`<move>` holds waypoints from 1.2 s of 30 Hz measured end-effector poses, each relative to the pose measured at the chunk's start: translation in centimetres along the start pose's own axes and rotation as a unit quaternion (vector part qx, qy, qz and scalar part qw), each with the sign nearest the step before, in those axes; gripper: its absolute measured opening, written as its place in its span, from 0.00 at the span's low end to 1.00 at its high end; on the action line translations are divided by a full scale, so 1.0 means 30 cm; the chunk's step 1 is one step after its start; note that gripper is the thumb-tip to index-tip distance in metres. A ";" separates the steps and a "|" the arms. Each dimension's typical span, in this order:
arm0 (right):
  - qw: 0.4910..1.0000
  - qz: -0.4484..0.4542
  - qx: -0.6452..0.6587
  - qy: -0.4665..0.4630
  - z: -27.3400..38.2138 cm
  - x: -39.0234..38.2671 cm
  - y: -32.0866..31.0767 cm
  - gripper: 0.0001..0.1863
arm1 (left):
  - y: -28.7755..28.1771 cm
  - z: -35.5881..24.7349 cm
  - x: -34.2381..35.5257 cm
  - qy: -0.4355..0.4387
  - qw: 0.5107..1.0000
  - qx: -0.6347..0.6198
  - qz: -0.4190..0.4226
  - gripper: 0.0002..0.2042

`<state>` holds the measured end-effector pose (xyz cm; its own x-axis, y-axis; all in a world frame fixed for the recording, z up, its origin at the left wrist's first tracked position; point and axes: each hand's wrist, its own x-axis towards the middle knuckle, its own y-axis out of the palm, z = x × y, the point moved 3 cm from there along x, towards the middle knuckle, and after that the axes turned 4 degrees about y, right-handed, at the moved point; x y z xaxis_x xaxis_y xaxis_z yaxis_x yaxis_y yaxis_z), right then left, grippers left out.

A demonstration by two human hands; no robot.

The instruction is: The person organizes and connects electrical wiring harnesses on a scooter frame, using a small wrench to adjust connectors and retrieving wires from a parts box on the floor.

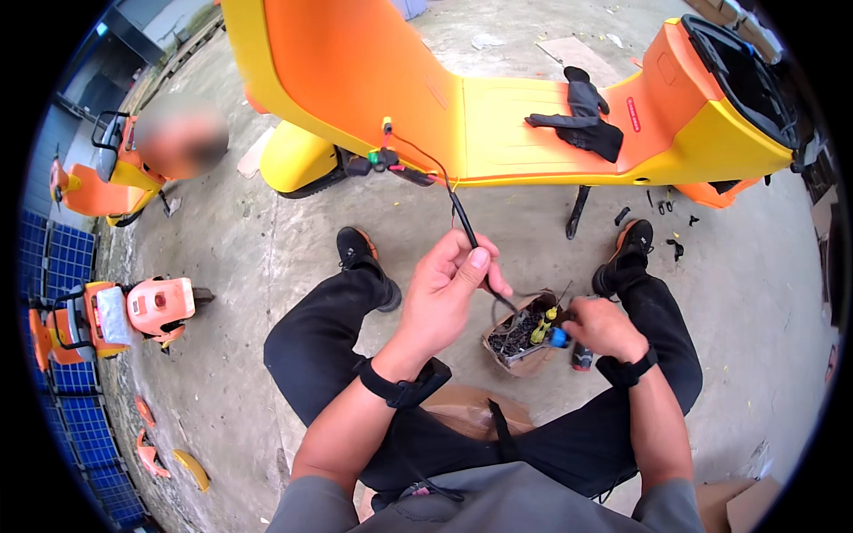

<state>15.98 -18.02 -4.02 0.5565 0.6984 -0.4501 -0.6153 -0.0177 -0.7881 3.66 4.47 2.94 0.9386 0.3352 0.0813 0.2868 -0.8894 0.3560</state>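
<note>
So you've got two bare hands (442, 293) (606, 329), two wrist straps (380, 382) (630, 365), two black sneakers (356, 249) (633, 242), three orange scooters (364, 75) (115, 197) (160, 304), one black cable (462, 215), one small-parts box (526, 361).

Floor (227, 355): grey concrete, scuffed, with a fine crack line on the left. Directly on it:
- Far centre: one large orange-and-yellow plastic-bodied scooter (511, 133).
- Far left: one orange-and-yellow scooter with grey seat (115, 191).
- Left: one pale-orange scooter with black rail (160, 306).
- Near left: one curved yellow plastic panel (192, 471), beside loose orange plastic pieces (149, 455).
- Centre, right of middle: one open brown cardboard box (526, 362).
- Right: scattered small black parts (677, 250).
- Far right of centre: one flat pale sheet (582, 55).
- Near right: brown cardboard (753, 508).
</note>
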 end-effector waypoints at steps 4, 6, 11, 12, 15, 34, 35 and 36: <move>0.988 0.009 0.106 -0.115 0.096 -0.002 -0.030 0.11 | 0.015 -0.006 -0.009 -0.026 0.999 0.019 0.001 0.10; 0.960 -0.046 0.255 -0.103 0.110 0.001 -0.083 0.11 | 0.037 0.004 -0.020 -0.050 0.998 0.023 0.024 0.09; 0.817 -0.163 0.547 -0.081 0.099 0.020 -0.207 0.19 | 0.102 0.042 -0.052 -0.090 0.990 0.072 0.082 0.07; 0.783 -0.148 0.598 -0.083 0.103 0.027 -0.216 0.21 | 0.112 0.049 -0.056 -0.098 0.988 0.082 0.089 0.09; 0.710 -0.108 0.691 -0.077 0.123 0.044 -0.227 0.24 | 0.139 0.061 -0.065 -0.120 0.977 0.131 0.119 0.08; 0.679 -0.032 0.710 -0.184 0.142 -0.035 -0.298 0.24 | 0.221 -0.008 0.034 -0.047 0.988 0.139 0.053 0.11; 0.693 -0.024 0.698 -0.181 0.147 -0.040 -0.292 0.23 | 0.197 -0.027 0.051 -0.034 0.997 0.067 -0.020 0.11; 0.705 -0.014 0.686 -0.180 0.156 -0.044 -0.285 0.23 | 0.190 -0.046 0.060 0.000 0.997 0.071 -0.025 0.12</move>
<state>17.90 -15.44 5.27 0.5540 0.8250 -0.1115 -0.7051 0.5362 0.4640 6.73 0.45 6.41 0.9222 0.3809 0.0667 0.3580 -0.9063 0.2247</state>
